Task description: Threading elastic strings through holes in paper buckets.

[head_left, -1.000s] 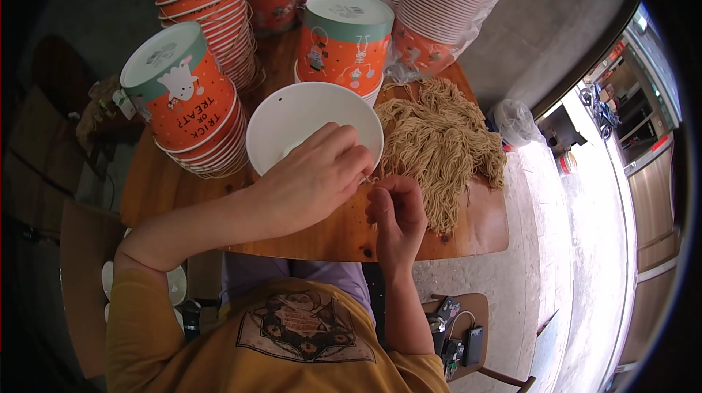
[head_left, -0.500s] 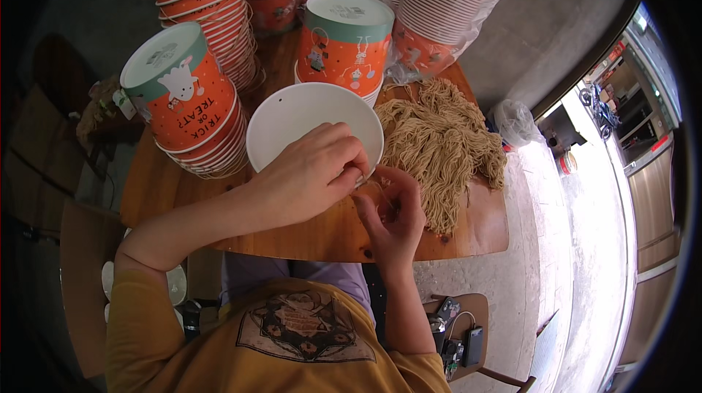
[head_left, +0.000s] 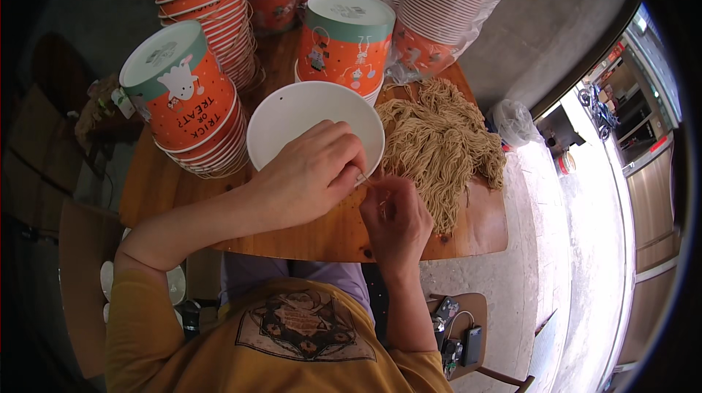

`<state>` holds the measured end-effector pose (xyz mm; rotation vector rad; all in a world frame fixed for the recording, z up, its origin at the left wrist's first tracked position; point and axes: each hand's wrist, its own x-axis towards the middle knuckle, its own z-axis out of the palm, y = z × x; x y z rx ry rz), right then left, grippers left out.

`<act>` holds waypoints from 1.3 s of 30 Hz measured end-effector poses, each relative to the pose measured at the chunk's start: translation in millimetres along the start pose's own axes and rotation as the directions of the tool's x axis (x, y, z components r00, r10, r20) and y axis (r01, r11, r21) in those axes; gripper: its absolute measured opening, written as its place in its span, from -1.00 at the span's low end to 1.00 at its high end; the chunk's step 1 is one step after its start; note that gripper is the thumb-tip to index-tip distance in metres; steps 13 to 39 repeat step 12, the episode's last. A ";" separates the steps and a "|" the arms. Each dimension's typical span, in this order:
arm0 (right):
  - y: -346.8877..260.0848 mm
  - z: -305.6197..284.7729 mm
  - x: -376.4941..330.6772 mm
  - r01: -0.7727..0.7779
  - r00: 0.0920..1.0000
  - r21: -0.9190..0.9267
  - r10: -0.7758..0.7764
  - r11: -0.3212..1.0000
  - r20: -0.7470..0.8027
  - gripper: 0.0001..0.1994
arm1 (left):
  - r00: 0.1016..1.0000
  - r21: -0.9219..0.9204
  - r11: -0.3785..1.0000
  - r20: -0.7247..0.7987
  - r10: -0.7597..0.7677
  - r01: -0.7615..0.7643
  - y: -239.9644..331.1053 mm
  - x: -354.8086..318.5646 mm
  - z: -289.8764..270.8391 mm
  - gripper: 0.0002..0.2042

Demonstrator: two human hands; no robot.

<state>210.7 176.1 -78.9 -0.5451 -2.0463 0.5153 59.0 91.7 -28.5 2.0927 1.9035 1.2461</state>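
A paper bucket (head_left: 281,130), white inside, stands on the wooden table with its mouth facing up toward me and a small hole near its far rim. Across its near right side reaches my left hand (head_left: 311,174), thumb and fingers pinched on a thin tan string (head_left: 368,179) at the rim. Just to the right, my right hand (head_left: 398,221) is closed on the same string, its fingers curled. The two sets of fingertips nearly meet. How the string runs at the rim is partly hidden by my fingers. Beside the bucket lies a heap of loose tan strings (head_left: 446,144).
Upside-down orange and green bucket stacks stand at left (head_left: 186,100) and behind (head_left: 347,42). A taller orange stack (head_left: 205,13) and plastic-wrapped bucket stacks (head_left: 453,5) fill the back. A chair with small devices (head_left: 464,334) is at lower right.
My right hand has turned, and its fingers have curled in from a more spread pinch. The left hand stays at the rim, and the bucket has barely moved.
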 end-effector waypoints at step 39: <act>3.2 -12.2 -12.6 -0.408 0.902 0.317 0.323 0.856 0.287 -0.78 | 1.000 0.068 0.998 -0.009 0.005 -0.004 -9.2 -3.2 -6.9 -0.85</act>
